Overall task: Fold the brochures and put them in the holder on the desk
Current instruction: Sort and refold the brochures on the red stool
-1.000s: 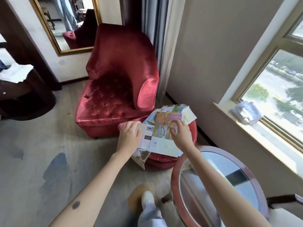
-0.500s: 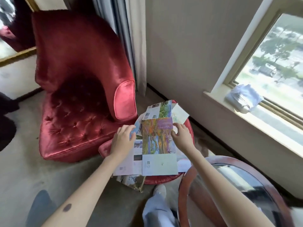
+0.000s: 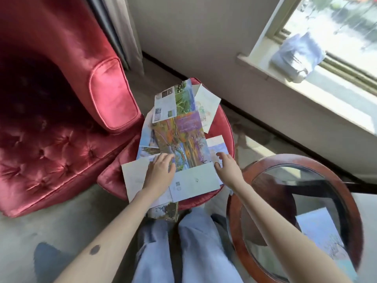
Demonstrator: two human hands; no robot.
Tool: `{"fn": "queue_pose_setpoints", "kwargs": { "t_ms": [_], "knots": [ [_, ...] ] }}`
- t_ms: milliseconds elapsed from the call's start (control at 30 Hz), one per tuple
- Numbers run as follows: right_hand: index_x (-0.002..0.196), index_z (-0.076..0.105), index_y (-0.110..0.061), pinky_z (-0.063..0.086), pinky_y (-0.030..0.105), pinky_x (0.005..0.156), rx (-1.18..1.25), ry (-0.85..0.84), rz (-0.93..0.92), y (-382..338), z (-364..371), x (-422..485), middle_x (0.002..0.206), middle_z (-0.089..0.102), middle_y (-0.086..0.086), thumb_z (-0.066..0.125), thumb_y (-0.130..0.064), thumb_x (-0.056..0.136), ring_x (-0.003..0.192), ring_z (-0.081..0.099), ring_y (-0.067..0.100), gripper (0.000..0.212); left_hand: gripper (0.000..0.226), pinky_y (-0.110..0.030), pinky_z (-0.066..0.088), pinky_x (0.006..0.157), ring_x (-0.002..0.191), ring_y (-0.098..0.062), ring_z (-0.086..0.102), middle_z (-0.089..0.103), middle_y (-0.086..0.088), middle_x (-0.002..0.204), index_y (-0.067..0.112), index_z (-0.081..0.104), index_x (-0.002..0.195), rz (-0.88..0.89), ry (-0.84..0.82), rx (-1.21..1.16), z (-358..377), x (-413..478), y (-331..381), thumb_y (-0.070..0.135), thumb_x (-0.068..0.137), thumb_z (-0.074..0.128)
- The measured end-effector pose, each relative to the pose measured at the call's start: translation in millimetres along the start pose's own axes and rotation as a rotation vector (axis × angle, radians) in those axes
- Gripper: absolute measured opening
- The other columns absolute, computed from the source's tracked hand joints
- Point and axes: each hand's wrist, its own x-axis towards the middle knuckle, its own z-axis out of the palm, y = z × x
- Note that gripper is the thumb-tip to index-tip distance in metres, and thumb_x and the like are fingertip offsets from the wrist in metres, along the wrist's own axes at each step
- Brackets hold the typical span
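Observation:
Several unfolded brochures lie in a loose pile on a round red footstool point(image 3: 223, 127). On top is a long colourful brochure point(image 3: 183, 139) with a pale lower panel point(image 3: 195, 180). My left hand point(image 3: 159, 172) rests on its left edge, fingers curled over the paper. At its right edge my right hand point(image 3: 228, 168) holds the paper between thumb and fingertips. Other sheets stick out: one with photos point(image 3: 173, 101) at the far end, a pale one point(image 3: 208, 105) to the right, another pale one point(image 3: 133, 176) under my left wrist. No holder or desk is in view.
A red velvet armchair point(image 3: 61, 119) stands against the stool's left side. At the right is a round glass-topped table with a wooden rim point(image 3: 255, 166). A pale bag point(image 3: 295, 56) sits on the windowsill. My legs in jeans point(image 3: 193, 252) are below the stool.
The view has come closer and tilted down over the stool. Both hands have slid toward me along the top brochure's edges, down to its pale lower panel.

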Motion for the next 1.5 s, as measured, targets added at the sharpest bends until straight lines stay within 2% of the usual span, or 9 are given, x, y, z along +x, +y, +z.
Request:
{"fn": "queue_pose_setpoints", "kwargs": {
  "t_ms": [133, 267, 500, 700, 900, 1033, 1200, 1367, 1500],
  "knots": [
    [0.134, 0.043, -0.01, 0.044, 0.038, 0.091, -0.008, -0.021, 0.048, 8.3, 33.7, 22.3, 0.134, 0.049, 0.014, 0.043, -0.016, 0.092, 0.117, 0.051, 0.032, 0.043, 0.034, -0.033, 0.031, 0.102, 0.129, -0.019, 0.038, 0.049, 0.001, 0.135, 0.015, 0.048, 0.129, 0.058, -0.111, 0.036, 35.5, 27.9, -20.2, 0.02, 0.097, 0.036],
    [0.129, 0.046, -0.009, 0.042, 0.042, 0.093, -0.17, -0.033, -0.079, 14.0, 76.1, 53.6, 0.132, 0.05, 0.012, 0.045, -0.013, 0.09, 0.115, 0.049, 0.032, 0.039, 0.036, -0.031, 0.028, 0.105, 0.13, -0.017, 0.036, 0.047, 0.0, 0.137, 0.014, 0.046, 0.131, 0.072, -0.141, 0.037, 77.2, 58.3, -40.1, 0.017, 0.097, 0.038],
    [0.142, 0.03, -0.013, 0.022, 0.04, 0.111, -0.476, -0.108, -0.299, 41.6, 139.7, 99.4, 0.153, 0.025, 0.007, 0.048, -0.017, 0.091, 0.141, 0.022, 0.023, 0.054, 0.056, -0.037, 0.018, 0.116, 0.144, -0.019, 0.014, 0.02, -0.002, 0.155, 0.015, 0.023, 0.146, 0.041, -0.238, 0.132, 158.1, 76.7, -78.6, 0.02, 0.095, 0.045],
    [0.145, 0.024, -0.012, 0.013, 0.041, 0.115, -0.577, -0.185, -0.375, 57.4, 161.6, 115.6, 0.158, 0.012, 0.007, 0.054, -0.021, 0.09, 0.146, 0.01, 0.021, 0.063, 0.068, -0.04, 0.01, 0.118, 0.147, -0.023, 0.004, 0.005, -0.007, 0.159, 0.015, 0.012, 0.149, 0.025, -0.241, 0.236, 194.8, 71.1, -92.8, 0.024, 0.093, 0.05],
    [0.146, 0.022, -0.013, 0.011, 0.043, 0.116, -0.612, -0.203, -0.403, 62.7, 168.2, 122.4, 0.158, 0.007, 0.008, 0.058, -0.022, 0.088, 0.146, 0.007, 0.021, 0.068, 0.069, -0.043, 0.012, 0.119, 0.146, -0.025, 0.01, 0.011, -0.01, 0.157, 0.013, 0.018, 0.147, 0.042, -0.211, 0.285, 205.1, 77.1, -97.9, 0.026, 0.09, 0.055],
    [0.142, 0.03, -0.014, 0.015, 0.041, 0.114, -0.601, -0.127, -0.416, 66.0, 172.7, 123.6, 0.157, 0.017, 0.007, 0.059, -0.016, 0.087, 0.145, 0.014, 0.021, 0.063, 0.075, -0.047, 0.017, 0.116, 0.142, -0.026, 0.024, 0.026, -0.01, 0.154, 0.014, 0.025, 0.145, 0.049, -0.158, 0.332, 207.3, 76.8, -97.5, 0.025, 0.082, 0.066],
    [0.135, 0.043, -0.013, 0.023, 0.045, 0.112, -0.587, -0.051, -0.442, 69.5, 174.8, 123.8, 0.15, 0.033, 0.009, 0.067, -0.013, 0.08, 0.14, 0.029, 0.023, 0.06, 0.082, -0.053, 0.014, 0.115, 0.132, -0.026, 0.04, 0.04, -0.006, 0.144, 0.013, 0.029, 0.144, 0.053, -0.113, 0.377, 205.7, 81.9, -100.6, 0.03, 0.076, 0.072],
    [0.137, 0.041, -0.016, 0.019, 0.044, 0.113, -0.569, -0.063, -0.432, 68.7, 170.8, 123.2, 0.142, 0.041, 0.007, 0.064, -0.015, 0.082, 0.134, 0.036, 0.025, 0.059, 0.061, -0.051, 0.015, 0.117, 0.126, -0.026, 0.044, 0.047, -0.005, 0.135, 0.014, 0.041, 0.136, 0.078, -0.103, 0.349, 201.0, 80.0, -97.6, 0.027, 0.082, 0.067],
    [0.123, 0.055, -0.013, 0.025, 0.045, 0.11, -0.431, 0.026, -0.431, 65.0, 153.7, 117.9, 0.13, 0.052, 0.009, 0.066, -0.017, 0.079, 0.123, 0.047, 0.029, 0.046, 0.045, -0.046, 0.02, 0.114, 0.119, -0.025, 0.049, 0.053, -0.002, 0.127, 0.017, 0.051, 0.128, 0.059, -0.087, 0.286, 189.9, 75.7, -94.8, 0.022, 0.086, 0.062]
  ]
}}
